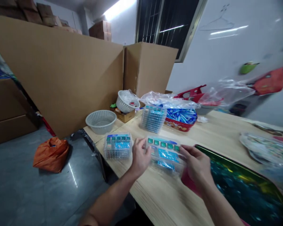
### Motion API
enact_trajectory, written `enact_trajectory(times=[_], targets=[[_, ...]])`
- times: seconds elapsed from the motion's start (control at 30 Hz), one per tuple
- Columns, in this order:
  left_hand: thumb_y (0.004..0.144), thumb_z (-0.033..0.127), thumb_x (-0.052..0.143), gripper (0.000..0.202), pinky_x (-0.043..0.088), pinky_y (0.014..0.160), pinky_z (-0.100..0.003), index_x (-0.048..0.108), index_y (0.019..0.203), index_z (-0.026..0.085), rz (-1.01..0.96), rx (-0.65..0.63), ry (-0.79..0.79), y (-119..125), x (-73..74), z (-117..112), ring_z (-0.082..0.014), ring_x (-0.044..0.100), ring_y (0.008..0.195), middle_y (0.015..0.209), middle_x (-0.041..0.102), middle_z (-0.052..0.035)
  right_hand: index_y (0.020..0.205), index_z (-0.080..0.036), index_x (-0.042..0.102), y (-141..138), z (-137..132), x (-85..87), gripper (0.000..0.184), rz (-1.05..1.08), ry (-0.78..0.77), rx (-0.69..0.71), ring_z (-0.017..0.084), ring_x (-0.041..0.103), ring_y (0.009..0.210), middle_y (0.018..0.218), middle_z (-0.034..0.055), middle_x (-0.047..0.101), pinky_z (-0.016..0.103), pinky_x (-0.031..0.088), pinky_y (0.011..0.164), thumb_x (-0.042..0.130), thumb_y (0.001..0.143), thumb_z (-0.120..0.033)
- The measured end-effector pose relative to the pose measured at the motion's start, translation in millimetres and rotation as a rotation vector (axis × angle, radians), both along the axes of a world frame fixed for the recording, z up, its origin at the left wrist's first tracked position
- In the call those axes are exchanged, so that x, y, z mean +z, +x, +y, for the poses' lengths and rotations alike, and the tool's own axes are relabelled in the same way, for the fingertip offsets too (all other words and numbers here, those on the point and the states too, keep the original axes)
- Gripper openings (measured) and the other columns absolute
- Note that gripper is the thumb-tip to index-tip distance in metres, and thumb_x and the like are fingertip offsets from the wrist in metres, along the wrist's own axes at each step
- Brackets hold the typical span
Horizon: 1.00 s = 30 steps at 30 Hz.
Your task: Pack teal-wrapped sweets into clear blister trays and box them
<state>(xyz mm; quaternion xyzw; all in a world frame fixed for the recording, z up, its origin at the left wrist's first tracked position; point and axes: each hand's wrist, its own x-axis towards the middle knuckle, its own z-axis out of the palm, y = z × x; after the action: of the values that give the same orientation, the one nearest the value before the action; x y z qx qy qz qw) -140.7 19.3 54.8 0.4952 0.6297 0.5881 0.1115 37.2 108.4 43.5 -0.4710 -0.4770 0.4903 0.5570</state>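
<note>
My left hand (141, 156) and my right hand (197, 164) grip opposite ends of a clear plastic box (165, 153) above the light wooden table (160, 201). The box has a row of green-topped items and blue packets inside. Just left of my left hand, a similar clear box (118, 146) sits on the table, not touched by either hand. Beyond it stands a taller stack of clear boxes (153, 118). Under my right forearm lies a dark tray with a green rim (235, 175).
A red tray of blue packets (181, 116) stands behind the stack, under loose plastic film. White plastic baskets (101, 121) and large cardboard sheets (61, 72) fill the far left. An orange bag (51, 154) lies on the grey floor. Plastic-wrapped items (264, 149) lie at the right.
</note>
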Motion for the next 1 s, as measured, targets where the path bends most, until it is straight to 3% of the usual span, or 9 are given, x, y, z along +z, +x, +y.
enact_trajectory(times=[0.1, 0.2, 0.37, 0.5, 0.57, 0.67, 0.73, 0.87, 1.0], targets=[[0.072, 0.010, 0.057, 0.033, 0.050, 0.075, -0.027, 0.065, 0.104, 0.015, 0.103, 0.099, 0.071, -32.7, 24.8, -31.0, -0.0159, 0.059, 0.083, 0.096, 0.061, -0.0072, 0.081, -0.015, 0.068, -39.1, -9.2, 15.8, 0.039, 0.028, 0.020, 0.131, 0.015, 0.061, 0.064, 0.072, 0.0025, 0.066, 0.026, 0.054, 0.056, 0.080, 0.054, -0.040], [0.074, 0.017, 0.057, 0.032, 0.050, 0.071, -0.028, 0.065, 0.105, 0.015, 0.155, 0.242, 0.053, -79.0, 33.0, -56.1, -0.0151, 0.058, 0.077, 0.097, 0.062, -0.0069, 0.086, -0.013, 0.066, -94.3, -14.3, 26.6, 0.036, -0.042, 0.078, 0.321, 0.017, 0.062, 0.066, 0.075, 0.0040, 0.066, 0.029, 0.054, 0.059, 0.072, 0.063, -0.041], [0.072, 0.027, 0.057, 0.033, 0.051, 0.069, -0.029, 0.067, 0.099, 0.011, 0.146, 0.406, -0.059, -142.1, 13.3, -71.5, -0.0171, 0.060, 0.074, 0.088, 0.063, -0.0066, 0.087, -0.011, 0.066, -168.4, -21.4, 28.8, 0.021, -0.408, 0.213, 0.437, 0.021, 0.063, 0.077, 0.078, 0.0067, 0.066, 0.036, 0.049, 0.075, 0.060, 0.073, -0.025], [0.074, 0.035, 0.056, 0.040, 0.052, 0.070, -0.033, 0.064, 0.105, 0.010, 0.097, 0.356, -0.168, -155.1, -7.9, -72.0, -0.0197, 0.062, 0.076, 0.089, 0.064, -0.0083, 0.095, -0.012, 0.066, -176.9, -34.7, 20.3, 0.025, -0.481, 0.207, 0.384, 0.025, 0.061, 0.092, 0.091, 0.0099, 0.067, 0.039, 0.044, 0.086, 0.061, 0.074, -0.025], [0.079, 0.042, 0.053, 0.048, 0.051, 0.078, -0.040, 0.059, 0.114, 0.010, 0.149, 0.414, -0.120, -148.1, -10.7, -75.7, -0.0237, 0.062, 0.086, 0.096, 0.064, -0.0116, 0.109, -0.014, 0.061, -163.1, -46.5, 13.8, 0.033, -0.463, 0.224, 0.370, 0.024, 0.059, 0.099, 0.105, 0.0118, 0.065, 0.038, 0.043, 0.089, 0.056, 0.081, -0.031], [0.075, 0.043, 0.061, 0.059, 0.041, 0.095, -0.051, 0.052, 0.123, 0.009, 0.391, 0.609, 0.120, -122.0, -6.4, -85.2, -0.0323, 0.051, 0.112, 0.116, 0.056, -0.0183, 0.117, -0.017, 0.055, -124.4, -76.2, -0.5, 0.036, -0.394, 0.302, 0.378, 0.022, 0.056, 0.107, 0.115, 0.0112, 0.061, 0.037, 0.042, 0.093, 0.050, 0.087, -0.035], [0.073, 0.034, 0.066, 0.060, 0.039, 0.098, -0.051, 0.049, 0.125, 0.010, 0.488, 0.571, 0.290, -95.3, -5.0, -89.6, -0.0326, 0.047, 0.118, 0.122, 0.053, -0.0197, 0.112, -0.018, 0.057, -91.0, -104.5, -11.8, 0.030, -0.390, 0.337, 0.378, 0.021, 0.055, 0.107, 0.111, 0.0100, 0.061, 0.037, 0.042, 0.094, 0.051, 0.087, -0.034], [0.076, 0.019, 0.064, 0.027, 0.044, 0.095, -0.045, 0.060, 0.103, 0.015, 0.573, 0.114, 0.398, -22.4, -24.0, -85.0, -0.0266, 0.057, 0.104, 0.100, 0.063, -0.0114, 0.100, -0.019, 0.062, -17.8, -165.2, -28.2, 0.020, -0.397, 0.296, 0.339, 0.019, 0.057, 0.105, 0.110, 0.0086, 0.059, 0.031, 0.045, 0.091, 0.059, 0.082, -0.026], [0.083, 0.016, 0.054, 0.012, 0.053, 0.081, -0.033, 0.061, 0.092, 0.017, 0.585, -0.443, 0.289, 66.6, -65.1, -78.5, -0.0206, 0.061, 0.094, 0.093, 0.065, -0.0084, 0.090, -0.020, 0.065, 61.4, -204.1, -35.0, 0.012, -0.419, 0.168, 0.059, 0.020, 0.059, 0.102, 0.105, 0.0084, 0.062, 0.030, 0.046, 0.089, 0.056, 0.084, -0.025]])
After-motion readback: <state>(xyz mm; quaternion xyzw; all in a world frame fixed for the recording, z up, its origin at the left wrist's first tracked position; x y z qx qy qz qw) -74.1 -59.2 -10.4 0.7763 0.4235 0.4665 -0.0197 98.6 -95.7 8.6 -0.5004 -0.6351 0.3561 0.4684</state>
